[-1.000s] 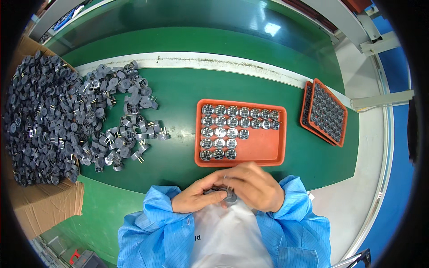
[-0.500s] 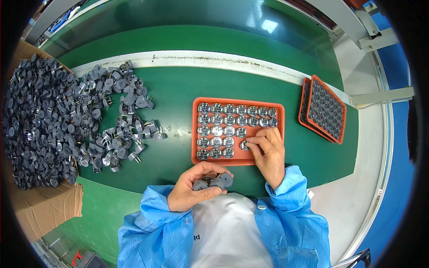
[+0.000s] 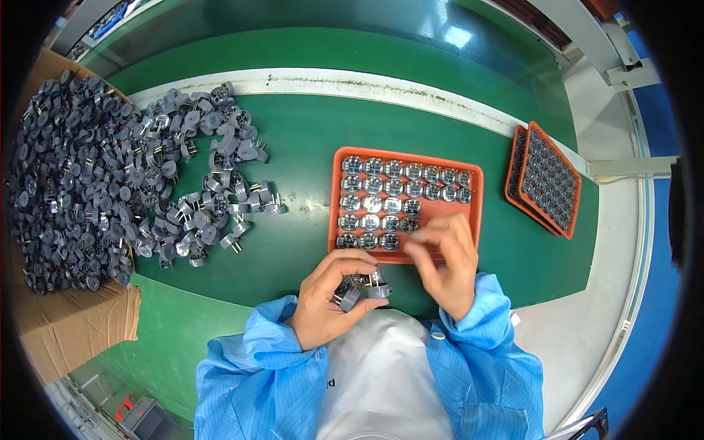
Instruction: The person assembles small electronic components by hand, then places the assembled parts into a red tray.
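Your left hand grips several grey round parts at lower centre, while your right hand, thumb and fingers parted, hangs over the orange tray, its upper two rows seemingly filled, the lower three only partly.
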{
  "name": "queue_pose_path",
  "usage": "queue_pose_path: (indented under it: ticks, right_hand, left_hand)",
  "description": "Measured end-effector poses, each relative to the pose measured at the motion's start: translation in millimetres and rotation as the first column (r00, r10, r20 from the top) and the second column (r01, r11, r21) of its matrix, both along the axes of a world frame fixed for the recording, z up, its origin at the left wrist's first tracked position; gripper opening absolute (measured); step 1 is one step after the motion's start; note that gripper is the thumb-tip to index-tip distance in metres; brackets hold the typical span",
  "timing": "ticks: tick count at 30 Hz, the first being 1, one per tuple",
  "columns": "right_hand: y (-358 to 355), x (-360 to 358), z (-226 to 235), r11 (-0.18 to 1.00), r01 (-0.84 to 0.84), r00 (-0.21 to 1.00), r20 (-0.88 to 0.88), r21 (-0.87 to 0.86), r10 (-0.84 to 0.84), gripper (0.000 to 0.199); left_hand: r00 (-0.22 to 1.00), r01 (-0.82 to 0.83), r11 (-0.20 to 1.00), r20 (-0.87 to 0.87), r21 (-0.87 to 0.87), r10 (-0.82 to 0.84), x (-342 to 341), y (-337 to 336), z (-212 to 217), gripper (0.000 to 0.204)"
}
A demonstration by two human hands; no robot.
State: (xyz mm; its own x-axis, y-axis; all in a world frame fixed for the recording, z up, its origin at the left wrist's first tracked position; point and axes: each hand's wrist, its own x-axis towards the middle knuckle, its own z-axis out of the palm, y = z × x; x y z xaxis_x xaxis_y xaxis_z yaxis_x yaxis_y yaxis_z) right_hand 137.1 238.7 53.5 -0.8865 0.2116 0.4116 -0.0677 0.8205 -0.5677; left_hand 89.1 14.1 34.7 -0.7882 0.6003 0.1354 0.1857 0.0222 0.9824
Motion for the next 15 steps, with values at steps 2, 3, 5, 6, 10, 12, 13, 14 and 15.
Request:
queue_pose_path:
  ticks: [2, 3, 5, 6, 10, 12, 13, 14, 15]
  right_hand:
    - [-4.1, 8.1, 19.0, 0.878, -0.354, 0.917, 0.066, -0.323, 0.394, 0.028]
    - [-7.9, 12.3, 20.6, 0.816, -0.411, 0.878, 0.066, -0.407, 0.475, 0.034]
    - [-10.9, 13.6, 23.1, 0.778, -0.444, 0.847, 0.074, -0.445, 0.526, 0.036]
    - [-11.5, 14.4, 24.0, 0.736, -0.475, 0.813, 0.080, -0.483, 0.577, 0.038]
    - [-14.4, 20.2, 20.8, 0.742, -0.475, 0.808, 0.099, -0.473, 0.581, 0.048]
    - [-9.3, 22.4, 16.6, 0.722, -0.469, 0.800, 0.101, -0.509, 0.591, 0.050]
    - [-6.1, 24.8, 11.6, 0.644, -0.429, 0.786, 0.090, -0.633, 0.612, 0.048]
    - [-4.5, 26.7, 8.7, 0.552, -0.379, 0.773, 0.074, -0.742, 0.631, 0.047]
    - [-4.8, 29.0, 8.0, 0.554, -0.378, 0.774, 0.075, -0.742, 0.629, 0.047]
  left_hand:
    - [0.984, 0.027, 0.995, 0.172, 0.096, -0.043, 0.1, -1.5, -5.2, 0.049]
    - [0.984, 0.028, 0.995, 0.171, 0.095, -0.044, 0.8, -2.3, -8.8, 0.049]
    - [0.884, 0.022, 0.975, 0.452, 0.220, -0.122, 4.2, -1.7, -13.3, 0.048]
    - [0.884, 0.024, 0.975, 0.450, 0.221, -0.124, 4.8, -2.3, -11.9, 0.048]
    - [0.857, 0.108, 0.979, 0.482, 0.173, -0.180, 1.9, -6.7, -13.2, 0.045]
    - [0.860, 0.131, 0.975, 0.469, 0.180, -0.203, 2.1, -8.3, -12.8, 0.044]
    - [0.864, 0.151, 0.975, 0.456, 0.166, -0.212, 2.6, -8.6, -13.0, 0.042]
    - [0.869, 0.170, 0.974, 0.444, 0.150, -0.220, 2.8, -8.4, -13.1, 0.040]
    - [0.868, 0.172, 0.973, 0.444, 0.151, -0.223, 2.4, -7.8, -11.9, 0.040]
